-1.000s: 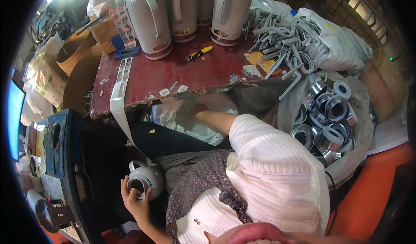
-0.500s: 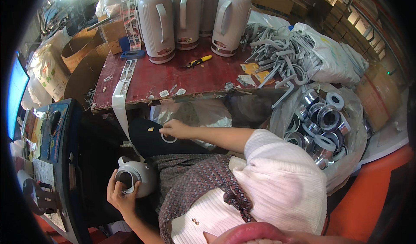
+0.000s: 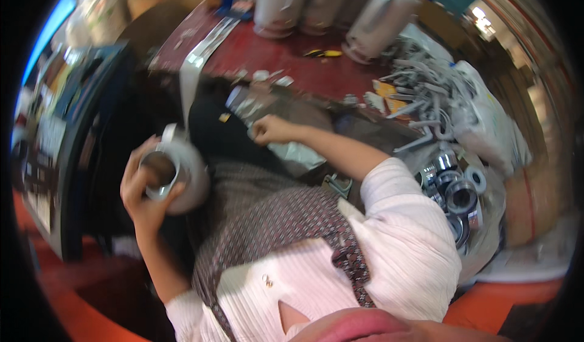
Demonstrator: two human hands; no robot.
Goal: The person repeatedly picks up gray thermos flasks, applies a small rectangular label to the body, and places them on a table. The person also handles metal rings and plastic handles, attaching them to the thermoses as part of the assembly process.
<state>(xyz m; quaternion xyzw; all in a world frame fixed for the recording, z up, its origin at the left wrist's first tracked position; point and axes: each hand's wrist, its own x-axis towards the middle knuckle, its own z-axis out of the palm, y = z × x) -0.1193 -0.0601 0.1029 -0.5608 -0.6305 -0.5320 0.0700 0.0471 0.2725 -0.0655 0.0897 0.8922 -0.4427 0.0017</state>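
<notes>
In the lower left I hold a grey vacuum-jug shell [image 3: 193,181] with my left hand [image 3: 146,187]. Its round mouth faces up toward me, and my fingers and thumb wrap around the neck. A pale lug or handle end shows at the shell's far side. My right hand [image 3: 272,129] is closed above my dark-trousered leg, to the right of the shell. A pale ring [image 3: 250,133] shows only as a blurred edge by its fingertips, mostly hidden by the hand. A small yellow scrap [image 3: 224,117] lies on the trouser leg.
Several grey jugs [image 3: 380,20] stand at the back of the red table [image 3: 261,53], near a yellow-and-black cutter [image 3: 323,54]. A label strip [image 3: 191,77] hangs over its edge. Grey handles [image 3: 423,89] are heaped at right, above a bag of shiny collars [image 3: 460,195]. A dark cabinet [image 3: 79,153] stands at left.
My view has turned and is blurred, so the whole scene appears shifted and tilted. My left hand keeps hold of the jug shell. The ring by my right hand shows less.
</notes>
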